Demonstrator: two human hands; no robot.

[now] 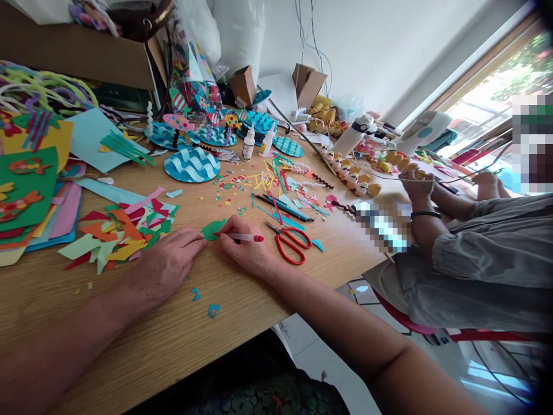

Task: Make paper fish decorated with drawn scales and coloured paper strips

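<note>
A small green paper piece [211, 229] with a textured surface lies on the table between my hands. My left hand [175, 256] has its fingers together and curled, holding the piece at its left edge. In my right hand [248, 248] is a pen with a clear barrel and red end [248, 237], its tip at the green paper. Right of that hand lie red-handled scissors [294, 239], open. Coloured paper scraps [121, 233] are heaped beyond my left hand. Two bits of blue paper [213, 310] rest nearer to me.
Blue wavy paper discs [192, 166] and two glue bottles [248, 144] stand farther back. Dark pens [285, 207] lie behind the scissors. Stacked coloured sheets [64, 216] are at left. A co-worker's hand [417, 184] holds something by a row of yellow-and-white figures [352, 173].
</note>
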